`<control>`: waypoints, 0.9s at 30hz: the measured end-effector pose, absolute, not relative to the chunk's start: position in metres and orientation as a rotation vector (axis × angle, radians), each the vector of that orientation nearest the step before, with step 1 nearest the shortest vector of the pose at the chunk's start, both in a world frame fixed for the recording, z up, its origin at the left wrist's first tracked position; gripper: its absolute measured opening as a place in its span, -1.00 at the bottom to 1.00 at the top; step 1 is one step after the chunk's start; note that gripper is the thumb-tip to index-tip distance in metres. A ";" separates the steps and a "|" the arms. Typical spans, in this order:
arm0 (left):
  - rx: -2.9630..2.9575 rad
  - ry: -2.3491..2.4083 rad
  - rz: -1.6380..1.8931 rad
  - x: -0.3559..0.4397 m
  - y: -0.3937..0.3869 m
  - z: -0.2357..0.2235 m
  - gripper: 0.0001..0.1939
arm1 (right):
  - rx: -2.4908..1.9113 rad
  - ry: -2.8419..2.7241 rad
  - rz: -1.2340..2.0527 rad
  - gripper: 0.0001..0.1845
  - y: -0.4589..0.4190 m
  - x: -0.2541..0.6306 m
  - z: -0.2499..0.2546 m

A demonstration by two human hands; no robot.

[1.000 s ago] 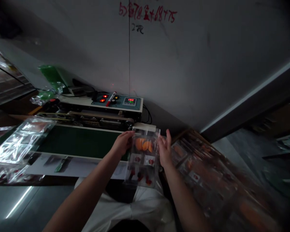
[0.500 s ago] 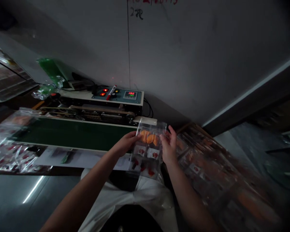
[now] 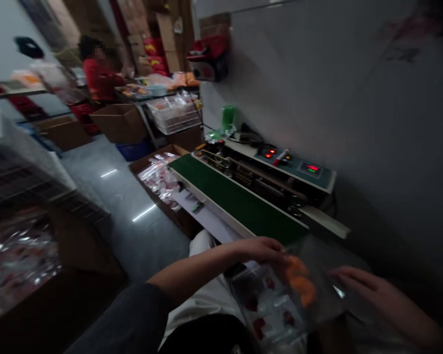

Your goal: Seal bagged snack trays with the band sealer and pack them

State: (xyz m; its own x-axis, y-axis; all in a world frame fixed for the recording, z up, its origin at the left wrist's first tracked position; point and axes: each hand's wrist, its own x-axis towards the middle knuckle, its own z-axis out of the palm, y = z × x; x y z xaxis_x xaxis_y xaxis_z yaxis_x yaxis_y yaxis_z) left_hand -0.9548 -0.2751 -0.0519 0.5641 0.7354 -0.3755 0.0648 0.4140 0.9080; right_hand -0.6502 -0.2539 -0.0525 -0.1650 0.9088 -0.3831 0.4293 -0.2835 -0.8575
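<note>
My left hand is closed on the upper edge of a clear plastic pack. Orange pieces sit in one row of the pack, beside compartments with small red items. The pack is tilted above my lap, close to the near end of a green conveyor belt. To the right of the pack, my right hand has its fingers stretched toward the film's edge. Motion blur hides whether those fingers pinch the film.
A sealing machine with a lit control panel and a red marker stands by the wall. Packs fill a carton beyond the belt and another box at left. A person in red is at a far table.
The view has swung left, bringing the far tables and boxes in. The pack has turned and tilted. My left hand still grips it; my right hand has shifted out to its right side.
</note>
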 end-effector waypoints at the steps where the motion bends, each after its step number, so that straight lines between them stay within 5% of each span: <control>1: 1.094 0.883 0.463 -0.956 -0.278 -0.054 -0.47 | -1.675 -1.615 1.516 -0.48 -0.257 -0.654 -0.048; 8: 1.200 0.948 0.497 -1.011 -0.322 -0.048 -0.54 | -0.950 -2.303 1.803 -0.64 -0.268 -0.761 -0.044; 14: 1.127 0.909 0.348 -1.042 -0.322 -0.079 -0.31 | -0.822 -1.794 2.164 -0.55 -0.289 -0.754 -0.105; 21: 0.819 1.049 0.043 -1.013 -0.325 -0.094 -0.29 | -0.960 -1.294 2.076 -0.51 -0.347 -0.715 -0.154; 27: 0.725 1.065 -0.087 -0.984 -0.321 -0.099 -0.21 | -1.114 -1.572 1.785 -0.62 -0.360 -0.704 -0.149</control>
State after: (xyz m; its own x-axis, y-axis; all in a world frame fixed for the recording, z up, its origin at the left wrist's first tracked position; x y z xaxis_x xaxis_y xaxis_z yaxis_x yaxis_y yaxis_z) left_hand -0.9837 -0.3210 -0.0989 0.5042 0.2709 -0.8200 0.3998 0.7684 0.4997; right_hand -0.7041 -0.3601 -0.1488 -0.5339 0.8095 -0.2443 0.1396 -0.2006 -0.9697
